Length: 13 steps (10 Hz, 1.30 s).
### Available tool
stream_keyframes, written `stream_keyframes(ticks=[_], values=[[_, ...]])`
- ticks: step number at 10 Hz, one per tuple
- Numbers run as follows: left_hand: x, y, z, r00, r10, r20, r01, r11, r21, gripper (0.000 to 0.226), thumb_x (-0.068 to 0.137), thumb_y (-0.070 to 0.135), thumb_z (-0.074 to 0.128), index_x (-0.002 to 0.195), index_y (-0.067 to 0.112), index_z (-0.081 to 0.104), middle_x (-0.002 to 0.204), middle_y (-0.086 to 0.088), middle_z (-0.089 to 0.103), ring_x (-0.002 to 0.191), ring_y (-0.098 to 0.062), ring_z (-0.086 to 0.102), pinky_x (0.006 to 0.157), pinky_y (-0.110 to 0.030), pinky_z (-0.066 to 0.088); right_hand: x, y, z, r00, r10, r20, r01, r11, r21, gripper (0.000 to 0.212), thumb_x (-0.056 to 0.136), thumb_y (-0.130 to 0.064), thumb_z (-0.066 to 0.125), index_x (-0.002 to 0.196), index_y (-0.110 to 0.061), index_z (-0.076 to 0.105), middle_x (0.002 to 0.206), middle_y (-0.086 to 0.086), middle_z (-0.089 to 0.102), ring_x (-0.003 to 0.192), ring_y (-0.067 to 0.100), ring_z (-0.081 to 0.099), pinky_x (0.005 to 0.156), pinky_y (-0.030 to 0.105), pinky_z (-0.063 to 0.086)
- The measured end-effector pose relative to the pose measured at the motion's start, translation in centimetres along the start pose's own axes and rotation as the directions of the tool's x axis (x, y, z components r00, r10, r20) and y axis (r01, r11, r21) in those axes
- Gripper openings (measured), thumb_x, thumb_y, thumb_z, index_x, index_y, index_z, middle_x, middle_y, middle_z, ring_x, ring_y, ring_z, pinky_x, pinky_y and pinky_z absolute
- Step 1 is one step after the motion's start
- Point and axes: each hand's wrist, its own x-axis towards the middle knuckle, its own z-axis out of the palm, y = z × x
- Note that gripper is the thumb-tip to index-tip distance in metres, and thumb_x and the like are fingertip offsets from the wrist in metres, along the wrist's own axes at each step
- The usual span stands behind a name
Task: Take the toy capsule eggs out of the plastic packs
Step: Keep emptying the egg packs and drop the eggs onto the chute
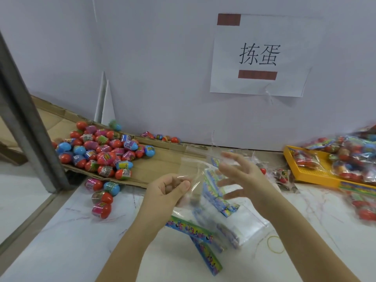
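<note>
Backdrop: white wall (152,58) with paper sign (258,55), above white table (81,241).
Cardboard sheet (162,165): heap of loose capsule eggs (105,153), left.
Yellow tray (309,174): filled plastic packs (350,157), right.
Left hand (164,192): pinching clear plastic pack (195,174), centre.
Right hand (240,176): fingers spread, beside that pack.

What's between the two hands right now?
A clear plastic pack with a colourful card strip, pinched by the left hand; the right hand is spread open beside it. Head view.

Packing workshop: heaped toy eggs (105,153), labelled partition (258,55).
</note>
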Motion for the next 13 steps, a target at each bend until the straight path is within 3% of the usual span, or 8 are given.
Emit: stream_keyframes(ticks=[3,4,5,7,8,9,11,13], values=[[0.4,-0.3,-0.9,0.998,-0.001,-0.063,0.003,0.999,0.042,0.015,0.091,0.006,0.064,0.087,0.018,0.071,0.07,0.004,0.073,0.055,-0.008,0.062,0.055,-0.018,0.054,1.9,0.1,-3.2,0.981,-0.074,-0.181,0.091,0.992,0.088,0.02,0.069,-0.023,0.078,0.083,-0.009,0.077,0.071,0.008,0.072,0.047,0.016,0.062,0.045,0.023,0.051],[0.6,-0.5,-1.1,0.995,0.0,-0.099,0.006,0.998,0.058,0.015,0.092,0.008,0.063,0.087,0.02,0.071,0.072,0.004,0.074,0.057,-0.011,0.061,0.056,-0.02,0.053,3.8,0.6,-5.4,0.921,-0.113,-0.374,-0.042,0.923,-0.382,0.031,0.089,-0.019,0.067,0.117,-0.006,0.067,0.097,0.007,0.072,0.079,0.019,0.068,0.069,0.032,0.057],[0.6,-0.5,-1.1,0.995,0.0,-0.101,0.006,0.999,0.053,0.015,0.092,0.007,0.063,0.087,0.019,0.07,0.073,0.003,0.074,0.06,-0.015,0.059,0.054,-0.02,0.052,4.1,0.7,-6.1,0.937,0.31,-0.161,-0.126,-0.131,-0.983,0.085,0.08,-0.047,0.071,0.15,-0.024,0.03,0.159,0.008,0.021,0.146,0.029,0.017,0.113,0.055,0.019],[0.8,-0.6,-1.2,0.994,0.016,-0.106,-0.007,0.996,0.091,0.015,0.092,0.008,0.063,0.087,0.021,0.07,0.072,0.003,0.073,0.062,-0.02,0.061,0.06,-0.03,0.054,2.8,-4.9,-6.7,0.939,0.076,0.334,0.067,0.916,-0.396,0.061,0.072,-0.061,0.071,0.129,-0.054,0.048,0.146,-0.027,0.038,0.141,0.001,0.028,0.112,0.03,0.026],[0.7,-0.6,-1.1,0.996,0.005,-0.089,0.002,0.997,0.078,0.015,0.093,0.008,0.061,0.088,0.02,0.07,0.072,0.004,0.073,0.059,-0.01,0.065,0.057,-0.021,0.056,4.2,-4.0,-6.7,0.987,0.149,-0.057,-0.128,0.529,-0.839,0.05,0.087,-0.058,0.057,0.134,-0.047,0.048,0.149,-0.012,0.04,0.144,0.026,0.024,0.113,0.055,0.015],[0.8,-0.6,-1.3,0.996,0.012,-0.088,-0.007,0.999,0.054,0.015,0.093,0.007,0.061,0.089,0.018,0.07,0.071,0.004,0.073,0.057,-0.008,0.065,0.056,-0.02,0.055,3.9,-4.3,-7.0,0.974,0.083,0.211,0.098,0.687,-0.72,0.044,0.083,-0.057,0.06,0.126,-0.046,0.059,0.143,-0.005,0.051,0.12,0.029,0.057,0.095,0.044,0.046],[0.9,-0.6,-1.5,0.996,0.03,-0.087,-0.026,0.998,0.051,0.016,0.094,0.007,0.059,0.089,0.018,0.069,0.07,0.006,0.072,0.056,-0.007,0.064,0.057,-0.021,0.056,4.6,-3.7,-9.9,0.936,0.3,0.185,-0.21,0.897,-0.39,0.062,0.071,-0.059,0.07,0.114,-0.014,0.068,0.046,0.008,0.051,0.033,0.016,0.041,0.039,0.023,0.043],[0.7,-0.5,-1.2,0.997,0.037,-0.072,-0.033,0.998,0.06,0.013,0.094,0.007,0.06,0.091,0.015,0.069,0.071,0.004,0.071,0.057,-0.009,0.064,0.058,-0.021,0.056,3.1,-3.7,-10.1,0.965,0.192,0.181,-0.175,0.979,-0.108,0.066,0.085,-0.038,0.067,0.138,-0.005,0.047,0.106,0.015,0.069,0.079,0.033,0.068,0.077,0.053,0.058]])
